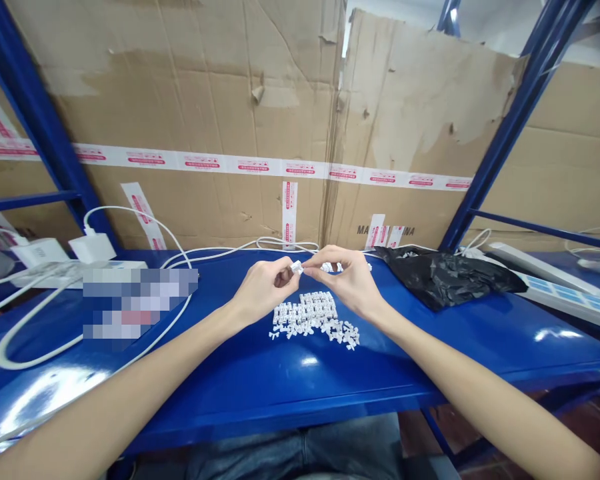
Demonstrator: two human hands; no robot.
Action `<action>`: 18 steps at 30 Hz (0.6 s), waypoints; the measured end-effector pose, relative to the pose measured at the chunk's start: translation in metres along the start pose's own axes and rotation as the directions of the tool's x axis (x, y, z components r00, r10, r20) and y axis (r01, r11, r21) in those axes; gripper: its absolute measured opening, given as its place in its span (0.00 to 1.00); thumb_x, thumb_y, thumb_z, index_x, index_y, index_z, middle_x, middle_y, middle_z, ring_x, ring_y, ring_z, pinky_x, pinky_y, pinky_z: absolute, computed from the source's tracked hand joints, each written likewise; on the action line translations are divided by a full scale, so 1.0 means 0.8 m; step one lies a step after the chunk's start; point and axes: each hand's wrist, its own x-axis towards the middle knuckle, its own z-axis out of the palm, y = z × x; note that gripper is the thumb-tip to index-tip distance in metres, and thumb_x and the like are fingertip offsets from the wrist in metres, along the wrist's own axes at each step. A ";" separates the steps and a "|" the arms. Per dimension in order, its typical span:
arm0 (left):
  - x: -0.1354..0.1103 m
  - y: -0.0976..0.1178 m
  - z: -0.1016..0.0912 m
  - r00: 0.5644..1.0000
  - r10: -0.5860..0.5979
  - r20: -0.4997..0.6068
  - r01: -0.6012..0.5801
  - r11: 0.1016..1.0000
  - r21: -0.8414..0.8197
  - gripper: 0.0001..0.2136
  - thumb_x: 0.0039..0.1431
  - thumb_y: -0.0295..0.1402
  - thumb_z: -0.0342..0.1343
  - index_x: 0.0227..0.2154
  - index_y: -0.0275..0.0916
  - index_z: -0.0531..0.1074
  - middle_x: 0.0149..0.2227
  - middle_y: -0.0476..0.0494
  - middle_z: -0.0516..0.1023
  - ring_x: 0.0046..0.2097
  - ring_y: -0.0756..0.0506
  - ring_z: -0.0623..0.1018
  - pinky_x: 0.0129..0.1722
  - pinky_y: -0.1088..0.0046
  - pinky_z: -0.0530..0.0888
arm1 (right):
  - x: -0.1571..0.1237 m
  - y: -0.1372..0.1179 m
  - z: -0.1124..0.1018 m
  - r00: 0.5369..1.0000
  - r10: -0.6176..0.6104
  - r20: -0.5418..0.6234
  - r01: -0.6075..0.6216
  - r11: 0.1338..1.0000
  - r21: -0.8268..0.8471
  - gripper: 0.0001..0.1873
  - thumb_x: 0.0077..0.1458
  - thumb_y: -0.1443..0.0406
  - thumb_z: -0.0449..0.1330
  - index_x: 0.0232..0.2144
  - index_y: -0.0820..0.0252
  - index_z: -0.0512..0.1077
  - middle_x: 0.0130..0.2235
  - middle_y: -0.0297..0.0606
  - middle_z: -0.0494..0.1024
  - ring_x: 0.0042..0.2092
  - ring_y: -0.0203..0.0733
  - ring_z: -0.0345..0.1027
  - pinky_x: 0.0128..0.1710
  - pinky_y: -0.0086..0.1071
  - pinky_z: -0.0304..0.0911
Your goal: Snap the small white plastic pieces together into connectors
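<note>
My left hand (265,288) and my right hand (349,279) meet above the blue shelf (260,380), both pinching one small white plastic piece (297,267) between their fingertips. Just below them lies a pile of small white plastic pieces (314,319); part of it is set in neat rows, and the rest lies loose along the near edge. A few more white pieces (330,267) lie behind my right hand.
A crumpled black plastic bag (445,277) lies to the right. White power strips (555,283) sit at the far right. White cables (145,267), a charger plug (93,247) and a blurred patch lie to the left. Cardboard sheets (230,120) and blue rack posts (510,127) close off the back.
</note>
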 end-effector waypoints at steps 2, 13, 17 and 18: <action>-0.001 0.002 0.001 1.000 0.015 0.012 -0.015 1.000 0.007 0.08 0.62 0.32 0.53 0.27 0.38 0.69 0.21 0.54 0.69 0.23 0.51 0.67 0.27 0.74 0.64 | -0.001 0.005 0.002 1.000 0.000 0.000 0.000 1.000 0.024 0.04 0.54 0.71 0.69 0.31 0.56 0.82 0.32 0.34 0.82 0.36 0.38 0.72 0.35 0.33 0.62; -0.003 0.007 0.000 0.998 0.056 0.035 -0.055 0.998 -0.016 0.09 0.64 0.32 0.53 0.27 0.39 0.67 0.21 0.55 0.68 0.23 0.52 0.66 0.27 0.75 0.63 | -0.001 0.003 0.002 0.997 0.072 0.008 -0.072 0.997 0.021 0.01 0.53 0.68 0.68 0.30 0.58 0.81 0.32 0.35 0.83 0.35 0.38 0.72 0.35 0.33 0.61; -0.006 0.010 -0.004 0.992 0.107 0.070 -0.109 0.994 0.029 0.10 0.67 0.33 0.52 0.28 0.39 0.66 0.23 0.55 0.68 0.25 0.51 0.67 0.29 0.74 0.63 | 0.002 0.005 0.002 0.992 0.115 0.045 -0.118 0.990 0.073 0.08 0.52 0.65 0.70 0.37 0.59 0.80 0.34 0.36 0.83 0.36 0.39 0.73 0.34 0.33 0.60; -0.006 0.011 -0.004 0.991 0.106 0.076 -0.110 0.993 0.044 0.10 0.68 0.33 0.51 0.29 0.39 0.66 0.23 0.55 0.68 0.25 0.51 0.67 0.30 0.74 0.63 | 0.002 0.006 0.001 0.990 0.118 0.073 -0.125 0.987 0.097 0.08 0.53 0.64 0.69 0.37 0.59 0.80 0.35 0.36 0.83 0.37 0.39 0.74 0.35 0.33 0.61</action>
